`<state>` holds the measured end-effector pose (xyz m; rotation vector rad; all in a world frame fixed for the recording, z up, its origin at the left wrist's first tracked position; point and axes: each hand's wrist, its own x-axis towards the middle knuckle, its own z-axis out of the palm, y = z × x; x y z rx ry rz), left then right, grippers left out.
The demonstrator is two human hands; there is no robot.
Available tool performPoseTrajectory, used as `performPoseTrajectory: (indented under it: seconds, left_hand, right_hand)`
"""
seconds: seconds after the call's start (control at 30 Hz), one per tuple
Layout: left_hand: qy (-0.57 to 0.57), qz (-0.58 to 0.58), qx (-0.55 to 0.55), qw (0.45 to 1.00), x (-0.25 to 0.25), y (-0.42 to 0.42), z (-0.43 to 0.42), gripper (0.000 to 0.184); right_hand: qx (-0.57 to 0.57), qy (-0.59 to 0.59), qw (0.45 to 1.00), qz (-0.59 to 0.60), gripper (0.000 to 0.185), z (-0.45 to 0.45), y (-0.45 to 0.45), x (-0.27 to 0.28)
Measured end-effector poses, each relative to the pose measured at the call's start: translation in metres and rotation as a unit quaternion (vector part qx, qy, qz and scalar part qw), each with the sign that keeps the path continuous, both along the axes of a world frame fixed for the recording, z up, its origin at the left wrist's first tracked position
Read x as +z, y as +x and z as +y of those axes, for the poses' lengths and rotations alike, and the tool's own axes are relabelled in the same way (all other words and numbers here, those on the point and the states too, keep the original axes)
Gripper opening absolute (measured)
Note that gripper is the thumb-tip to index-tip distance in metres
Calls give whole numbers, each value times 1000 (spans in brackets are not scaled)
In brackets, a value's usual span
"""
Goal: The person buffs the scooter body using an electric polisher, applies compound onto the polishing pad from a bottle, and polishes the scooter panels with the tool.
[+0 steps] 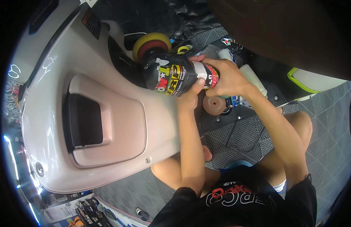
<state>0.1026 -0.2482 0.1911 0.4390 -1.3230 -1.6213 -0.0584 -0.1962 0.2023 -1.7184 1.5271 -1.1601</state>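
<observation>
A black electric polisher point(168, 77) covered in stickers is held in both my hands above the floor, beside a glossy pale pink scooter panel point(160, 125). Its round yellow and red pad point(166, 39) faces away from me, close to a black part of the scooter. My left hand point(189, 97) grips the body from below, thumb on top. The fingers of my right hand point(229, 78) wrap the sticker-covered rear end, partly hiding it. Whether the pad touches the scooter, I cannot tell.
A white bottle point(253, 77), a brown round object point(214, 105) and a yellow tape roll point(184, 49) lie past my hands on a black surface. A dark cable point(231, 134) runs over the patterned floor tiles point(251, 142). At right is a white and lime-green panel point(315, 81).
</observation>
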Motion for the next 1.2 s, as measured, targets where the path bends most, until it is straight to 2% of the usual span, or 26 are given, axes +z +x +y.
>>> performPoseTrajectory:
  seconds: [0.4,0.87,1.0,1.2]
  left_hand:
    - [-10,-26,38,999,34,7,-9,72]
    - [-30,-52,60,996,48,6,-12,73]
    - [-57,-72,67,993,48,5,-14,68]
    - [-69,-81,76,991,67,1,-10,62]
  right_hand:
    - [29,-27,994,-105,76,-16,14,9]
    - [46,-20,987,-156,81,-26,15,8]
    - [58,-16,986,-158,76,-25,14,12]
    - [41,-18,983,-179,78,-27,17,20]
